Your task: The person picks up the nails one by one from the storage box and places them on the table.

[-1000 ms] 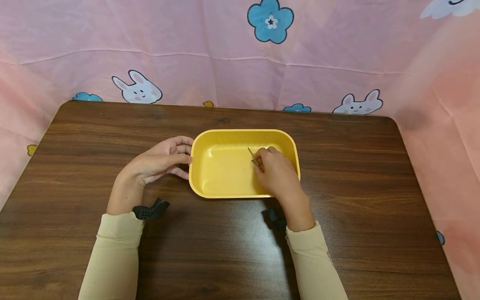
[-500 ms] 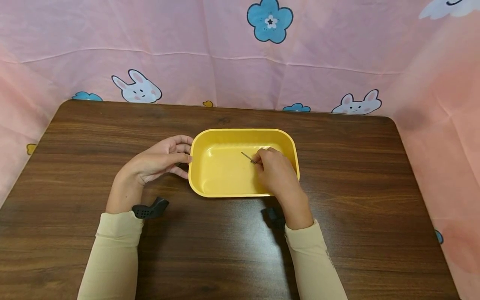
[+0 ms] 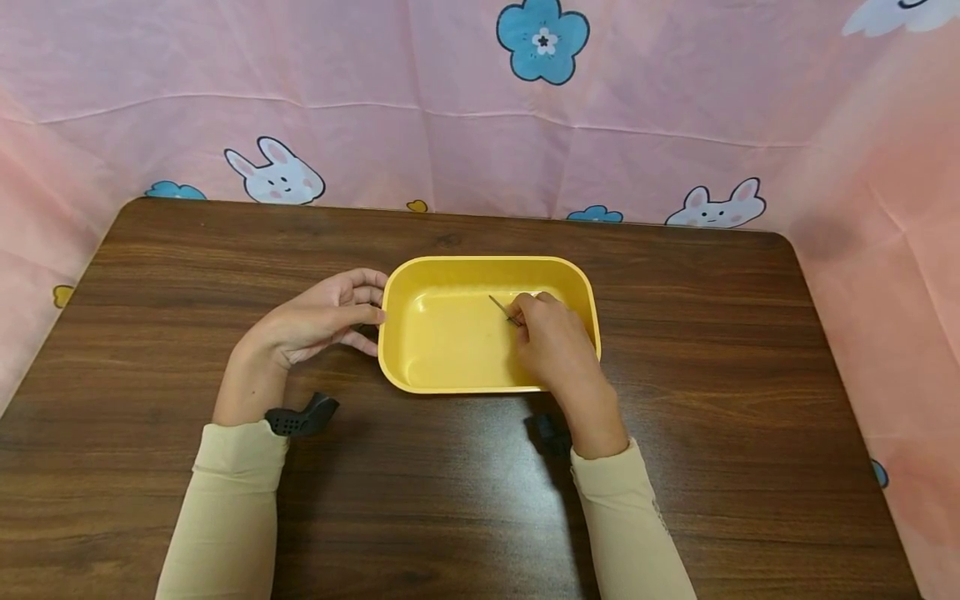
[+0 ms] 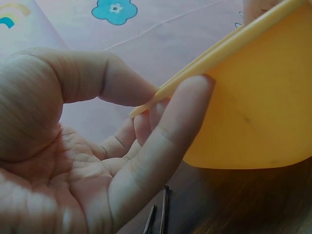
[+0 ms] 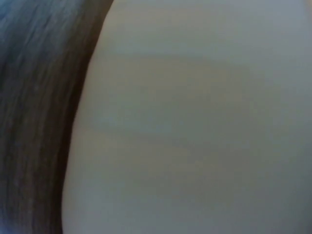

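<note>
pink cloth with rabbits [image 3: 276,176] and blue flowers [image 3: 542,41] across the top of the frame, dark wooden desk [image 3: 750,350] below it.

at centre of the head view, a yellow tray [image 3: 450,350] flat on the desk, long side across the frame. inside it, toward its upper right, a thin dark needle-like pin [image 3: 500,307], slanting up and to the left, pinched at its lower end by the right hand [image 3: 552,337], fingertips pressed together on it. nothing else told apart on the tray floor from here.

left hand [image 3: 315,325] at the tray's left end, thumb and fingers curled against the rim, wrist resting on the desk.

from the left wrist view only: thumb [image 4: 165,141] pressed on the tray's outer wall [image 4: 258,107] just below the rim edge, other fingers behind the rim, so a pinching grip on that edge; also two thin dark pins [image 4: 158,214] lying on the desk at bottom centre, beneath the hand, hidden in the head view.

right wrist view: only a blurred pale surface beside dark wood grain at the left; no hand or pin made out there.
</note>
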A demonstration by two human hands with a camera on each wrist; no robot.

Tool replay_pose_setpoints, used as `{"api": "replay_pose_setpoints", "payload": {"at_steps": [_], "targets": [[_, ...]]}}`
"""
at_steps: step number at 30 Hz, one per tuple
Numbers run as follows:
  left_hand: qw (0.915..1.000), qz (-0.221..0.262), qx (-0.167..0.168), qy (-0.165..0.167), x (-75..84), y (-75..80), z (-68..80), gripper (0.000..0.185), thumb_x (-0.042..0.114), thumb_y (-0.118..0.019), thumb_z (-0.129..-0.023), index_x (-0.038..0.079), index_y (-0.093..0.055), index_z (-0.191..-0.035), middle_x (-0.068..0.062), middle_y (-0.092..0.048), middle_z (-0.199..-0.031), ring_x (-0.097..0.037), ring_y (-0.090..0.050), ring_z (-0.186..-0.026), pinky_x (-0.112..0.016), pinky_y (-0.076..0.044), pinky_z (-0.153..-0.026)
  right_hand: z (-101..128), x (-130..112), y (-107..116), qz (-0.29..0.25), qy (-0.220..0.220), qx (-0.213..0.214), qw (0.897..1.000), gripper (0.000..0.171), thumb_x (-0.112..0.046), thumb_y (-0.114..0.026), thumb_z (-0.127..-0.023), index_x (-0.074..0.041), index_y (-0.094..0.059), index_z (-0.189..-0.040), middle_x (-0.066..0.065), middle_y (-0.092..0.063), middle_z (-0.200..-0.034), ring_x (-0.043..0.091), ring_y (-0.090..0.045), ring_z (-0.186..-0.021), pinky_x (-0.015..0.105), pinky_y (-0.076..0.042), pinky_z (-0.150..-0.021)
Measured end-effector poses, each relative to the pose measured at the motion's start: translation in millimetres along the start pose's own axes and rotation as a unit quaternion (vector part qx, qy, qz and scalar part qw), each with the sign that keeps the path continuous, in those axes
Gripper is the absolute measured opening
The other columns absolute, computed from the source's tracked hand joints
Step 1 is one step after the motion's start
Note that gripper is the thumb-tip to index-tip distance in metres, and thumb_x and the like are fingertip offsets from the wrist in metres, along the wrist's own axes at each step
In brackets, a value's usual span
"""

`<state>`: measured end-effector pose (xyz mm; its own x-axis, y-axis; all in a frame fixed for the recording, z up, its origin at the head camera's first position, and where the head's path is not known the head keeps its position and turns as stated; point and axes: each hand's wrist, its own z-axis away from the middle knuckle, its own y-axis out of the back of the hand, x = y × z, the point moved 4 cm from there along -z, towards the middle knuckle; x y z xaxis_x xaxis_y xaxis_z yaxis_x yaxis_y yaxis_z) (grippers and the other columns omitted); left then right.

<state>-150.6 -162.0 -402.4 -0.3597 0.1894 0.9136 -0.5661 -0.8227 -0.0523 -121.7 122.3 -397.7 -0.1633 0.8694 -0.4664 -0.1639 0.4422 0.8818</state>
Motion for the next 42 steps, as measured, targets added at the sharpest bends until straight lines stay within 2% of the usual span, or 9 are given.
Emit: {"api": "replay_pose_setpoints", "payload": {"at_steps": [5,8,13,16,20,26,29,42], "targets": [[1.0,0.002,-0.001,0.0,0.2,0.4,-0.8,0.047,0.003,-0.059,-0.102,-0.002,-0.036,-0.143,-0.014,-0.062,-0.119,-0.02,-0.073,-0.094,-0.041,-0.069,-0.079,1.0,0.1,1.1,0.016,-0.007,-0.002,1.0,0.031,0.0,-0.062,-0.094,-0.003,-0.07,-0.124,0.021,-0.071,-0.11,0.038,-0.066,-0.091,0.051,-0.059,-0.08],[1.0,0.005,-0.002,-0.001,0.2,0.6,-1.1,0.046,0.003,-0.06,-0.102,-0.002,-0.037,-0.142,-0.013,-0.063,-0.118,-0.019,-0.073,-0.093,-0.041,-0.069,-0.078,0.7,-0.3,1.4,0.032,-0.007,-0.002,0.999,0.031,-0.002,-0.061,-0.095,0.0,-0.069,-0.125,0.022,-0.073,-0.105,0.039,-0.068,-0.09,0.052,-0.06,-0.079],[1.0,0.008,-0.004,-0.003,0.1,0.1,-1.2,0.044,0.002,-0.059,-0.102,-0.001,-0.037,-0.141,-0.011,-0.063,-0.116,-0.019,-0.073,-0.092,-0.04,-0.069,-0.078,-0.3,-0.1,0.7,0.045,-0.006,0.003,0.999,0.015,-0.002,-0.062,-0.091,0.0,-0.068,-0.105,0.017,-0.07,-0.085,0.034,-0.062,-0.074,0.048,-0.055,-0.067],[0.9999,0.009,-0.003,-0.002,0.5,0.1,-1.0,0.043,0.002,-0.059,-0.102,0.0,-0.038,-0.14,-0.011,-0.063,-0.116,-0.019,-0.073,-0.092,-0.04,-0.069,-0.078,-0.2,0.6,0.9,0.038,-0.01,0.005,0.999,0.015,-0.002,-0.065,-0.086,-0.002,-0.066,-0.101,0.013,-0.067,-0.079,0.031,-0.058,-0.07,0.045,-0.053,-0.065],[0.9999,0.01,-0.002,-0.001,0.8,0.3,-0.3,0.044,0.002,-0.059,-0.102,-0.001,-0.038,-0.14,-0.011,-0.064,-0.115,-0.018,-0.073,-0.091,-0.039,-0.069,-0.077,-0.4,0.8,1.5,0.023,-0.006,0.005,1.0,0.021,-0.002,-0.068,-0.083,-0.004,-0.068,-0.104,0.007,-0.067,-0.079,0.027,-0.06,-0.073,0.041,-0.054,-0.066],[1.0,0.009,-0.003,-0.002,0.5,0.4,-0.7,0.044,0.003,-0.059,-0.102,0.0,-0.038,-0.14,-0.012,-0.063,-0.116,-0.018,-0.073,-0.092,-0.038,-0.069,-0.078,-1.4,0.3,2.2,0.011,0.008,-0.006,1.0,0.009,-0.001,-0.067,-0.081,-0.007,-0.068,-0.087,0.003,-0.06,-0.075,0.021,-0.055,-0.074,0.031,-0.044,-0.065],[1.0,0.008,-0.003,-0.003,0.0,0.1,-1.3,0.044,0.003,-0.059,-0.101,0.0,-0.038,-0.139,-0.012,-0.063,-0.116,-0.018,-0.073,-0.092,-0.038,-0.069,-0.078,-1.2,0.8,2.2,0.009,0.01,-0.008,1.0,0.009,0.0,-0.067,-0.081,-0.007,-0.069,-0.085,0.002,-0.059,-0.075,0.02,-0.054,-0.073,0.029,-0.042,-0.065],[1.0,-0.001,0.001,-0.002,-0.3,0.2,-1.1,0.045,0.004,-0.06,-0.103,0.0,-0.037,-0.141,-0.011,-0.064,-0.117,-0.02,-0.073,-0.093,-0.039,-0.069,-0.08,-1.2,1.6,3.1,-0.01,0.026,-0.004,1.0,0.01,-0.002,-0.072,-0.083,-0.008,-0.074,-0.091,0.004,-0.071,-0.083,0.021,-0.062,-0.078,0.034,-0.054,-0.071]]}}
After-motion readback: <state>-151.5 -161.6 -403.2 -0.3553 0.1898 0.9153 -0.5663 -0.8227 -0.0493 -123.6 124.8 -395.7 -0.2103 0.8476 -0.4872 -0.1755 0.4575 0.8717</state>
